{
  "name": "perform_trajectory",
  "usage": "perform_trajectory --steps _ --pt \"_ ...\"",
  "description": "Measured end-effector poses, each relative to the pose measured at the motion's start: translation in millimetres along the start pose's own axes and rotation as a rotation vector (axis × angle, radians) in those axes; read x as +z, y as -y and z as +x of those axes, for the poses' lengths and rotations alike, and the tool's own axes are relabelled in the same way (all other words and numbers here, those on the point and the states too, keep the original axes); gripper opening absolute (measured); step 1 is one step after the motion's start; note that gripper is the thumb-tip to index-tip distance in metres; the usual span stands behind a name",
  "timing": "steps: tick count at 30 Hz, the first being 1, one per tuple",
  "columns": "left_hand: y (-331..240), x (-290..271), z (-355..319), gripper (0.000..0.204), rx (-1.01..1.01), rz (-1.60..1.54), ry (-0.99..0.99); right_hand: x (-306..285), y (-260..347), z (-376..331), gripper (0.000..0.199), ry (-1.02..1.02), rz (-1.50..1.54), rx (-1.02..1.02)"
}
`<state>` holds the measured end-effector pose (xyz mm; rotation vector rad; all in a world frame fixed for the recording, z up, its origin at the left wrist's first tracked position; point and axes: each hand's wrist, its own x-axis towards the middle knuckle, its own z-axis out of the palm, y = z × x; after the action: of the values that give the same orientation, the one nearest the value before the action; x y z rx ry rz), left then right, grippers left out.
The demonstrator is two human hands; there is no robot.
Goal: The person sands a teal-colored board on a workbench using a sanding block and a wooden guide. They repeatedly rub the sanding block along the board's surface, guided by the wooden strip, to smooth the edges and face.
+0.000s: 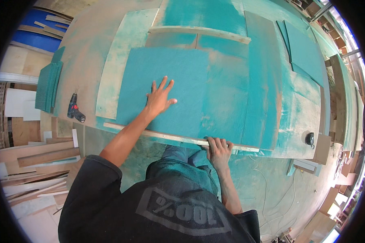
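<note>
- A square teal panel is lying flat on the paint-stained counter, near its front edge.
- A thin wooden strip is running along that front edge, just below the panel.
- The left hand is pressing flat on the panel, fingers spread wide, gripping nothing.
- The right hand is curling its fingers over the strip and counter edge, grasping it.
- Open counter is stretching to the right of the panel.
- A cordless drill is lying far left, and a tape measure far right.
</note>
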<state>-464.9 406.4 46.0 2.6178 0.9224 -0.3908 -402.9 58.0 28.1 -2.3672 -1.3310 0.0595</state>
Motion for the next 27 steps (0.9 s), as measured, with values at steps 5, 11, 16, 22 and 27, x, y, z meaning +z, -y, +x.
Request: perform_trajectory --steps 5,11,16,22,27 --pt "10 -6 55 0.093 0.026 0.056 -0.065 4 -11 51 0.027 -0.036 0.003 0.035" --pt "15 -26 132 0.092 0.026 0.114 -0.100 16 -40 117 0.036 -0.113 -0.037 0.007" --pt "14 -54 208 0.092 0.023 0.150 -0.086 30 -71 187 0.037 -0.161 -0.063 -0.009" --pt "18 -82 300 0.090 0.009 0.222 -0.076 37 -100 271 0.038 -0.200 -0.076 -0.018" --pt "13 -101 349 0.088 -0.010 0.284 -0.045 44 -121 318 0.038 -0.185 -0.072 -0.004"
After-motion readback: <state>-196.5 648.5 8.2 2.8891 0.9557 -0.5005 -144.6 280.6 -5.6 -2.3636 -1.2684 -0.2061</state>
